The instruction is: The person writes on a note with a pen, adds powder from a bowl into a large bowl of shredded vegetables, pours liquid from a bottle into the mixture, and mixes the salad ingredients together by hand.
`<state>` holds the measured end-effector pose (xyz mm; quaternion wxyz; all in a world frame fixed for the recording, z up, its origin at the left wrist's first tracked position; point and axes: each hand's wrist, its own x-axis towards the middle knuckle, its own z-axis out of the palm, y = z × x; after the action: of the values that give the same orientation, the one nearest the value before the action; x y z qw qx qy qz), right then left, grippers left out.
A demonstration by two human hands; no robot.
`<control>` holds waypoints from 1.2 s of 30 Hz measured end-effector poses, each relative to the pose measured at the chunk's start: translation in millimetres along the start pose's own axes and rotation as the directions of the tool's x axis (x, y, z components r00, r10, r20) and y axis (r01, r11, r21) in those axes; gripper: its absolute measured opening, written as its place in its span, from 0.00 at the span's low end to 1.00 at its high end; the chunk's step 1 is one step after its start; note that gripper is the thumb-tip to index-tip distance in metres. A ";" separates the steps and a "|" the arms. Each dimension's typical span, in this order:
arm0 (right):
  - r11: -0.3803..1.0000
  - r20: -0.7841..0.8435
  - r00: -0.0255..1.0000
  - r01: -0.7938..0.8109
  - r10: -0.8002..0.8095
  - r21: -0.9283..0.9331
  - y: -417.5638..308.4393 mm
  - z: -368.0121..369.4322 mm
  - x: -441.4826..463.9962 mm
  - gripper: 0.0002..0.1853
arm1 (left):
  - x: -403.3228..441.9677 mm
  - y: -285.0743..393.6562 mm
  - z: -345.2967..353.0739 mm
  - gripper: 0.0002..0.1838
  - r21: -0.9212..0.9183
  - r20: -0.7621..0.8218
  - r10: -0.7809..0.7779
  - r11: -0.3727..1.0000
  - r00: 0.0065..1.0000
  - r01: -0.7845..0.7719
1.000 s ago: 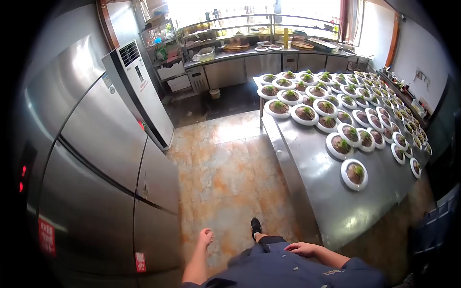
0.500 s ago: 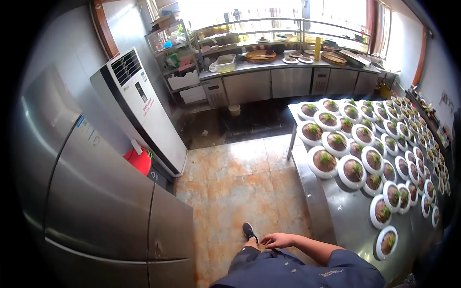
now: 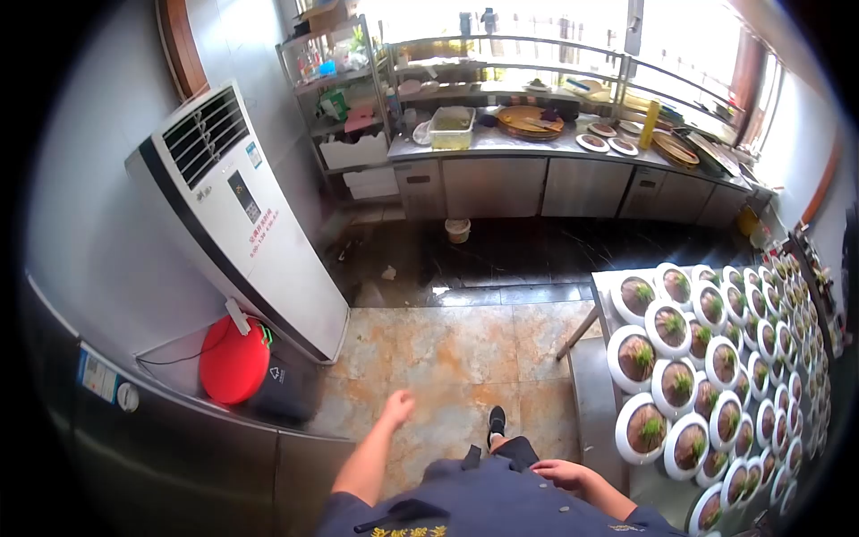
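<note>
My left hand (image 3: 400, 407) is swung forward over the tiled floor, slightly blurred, with its fingers curled in and nothing visible in them. My right hand (image 3: 557, 472) hangs low beside my dark shorts, its fingers loosely extended and holding nothing that I can see. To my right, many white plates (image 3: 644, 428) of brown food topped with green garnish crowd a steel table (image 3: 598, 403). Neither hand touches the plates. One dark shoe (image 3: 497, 421) shows ahead of my body.
Steel fridge doors (image 3: 179, 465) line the near left. Beyond them are a red-lidded bin (image 3: 234, 362) and a tall white air conditioner (image 3: 246, 219). Ahead, a steel counter (image 3: 492, 183) holds a clear tub (image 3: 451, 128) and round trays. A small white bucket (image 3: 457, 231) sits on dark, wet-looking flooring (image 3: 537, 251).
The view has moved forward, bringing the air conditioner, bin and counter closer. My left arm has swung into view. My right hand has dropped back beside my leg.
</note>
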<state>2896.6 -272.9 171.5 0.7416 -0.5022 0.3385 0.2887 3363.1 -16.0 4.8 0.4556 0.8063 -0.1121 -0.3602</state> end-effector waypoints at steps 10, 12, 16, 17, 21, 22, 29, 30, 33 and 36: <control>0.363 -0.064 0.943 0.063 -0.327 -0.930 -296.4 -164.6 228.0 0.28 | 20.9 14.6 1.7 0.22 0.404 -0.032 -0.278 0.875 0.960 0.267; 0.449 -0.036 0.949 0.115 -0.314 -0.886 -367.7 -175.1 271.1 0.25 | 9.6 22.1 -15.3 0.20 0.163 -0.006 -0.554 0.821 0.833 0.547; 0.534 -0.093 0.965 0.053 -0.244 -0.844 -495.6 -197.3 352.4 0.22 | 38.4 10.2 -43.6 0.19 0.199 0.060 -0.644 0.757 0.763 0.623; 0.576 -0.143 0.977 -0.025 -0.160 -0.817 -515.4 -209.3 376.0 0.21 | 58.7 6.6 -52.0 0.18 0.200 0.067 -0.651 0.751 0.756 0.629; -0.106 0.204 0.957 0.229 0.207 -0.968 -531.3 -287.2 462.2 0.18 | 197.1 34.0 -97.3 0.17 0.183 0.089 -0.571 0.815 0.816 0.550; -0.350 0.122 0.931 0.248 0.343 -0.903 -530.8 -296.2 471.7 0.19 | 249.1 43.6 -112.9 0.16 0.179 0.078 -0.521 0.846 0.850 0.502; 0.639 -0.404 0.867 -0.490 0.290 -0.593 -603.7 -327.8 486.5 0.18 | 622.2 208.9 -247.0 0.15 0.050 -0.139 -0.213 0.974 0.967 0.221; 0.682 -0.429 0.869 -0.471 0.248 -0.559 -641.7 -320.4 498.3 0.17 | 671.4 229.0 -262.7 0.15 0.051 -0.132 -0.181 0.981 0.975 0.189; 0.721 -0.472 0.882 -0.323 -0.006 -0.613 -724.1 -339.2 577.9 0.15 | 790.8 295.4 -308.6 0.16 0.112 -0.117 -0.076 0.990 0.990 0.089; 0.591 -0.289 0.819 0.075 -0.496 -0.803 -902.8 -350.7 678.5 0.10 | 865.3 360.6 -345.3 0.15 0.001 -0.103 -0.165 0.986 0.981 0.166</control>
<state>3925.7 -839.8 36.8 0.3869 -0.8704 0.2704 0.1399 4271.1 -432.5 -3.0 0.4255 0.8323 -0.0230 -0.3545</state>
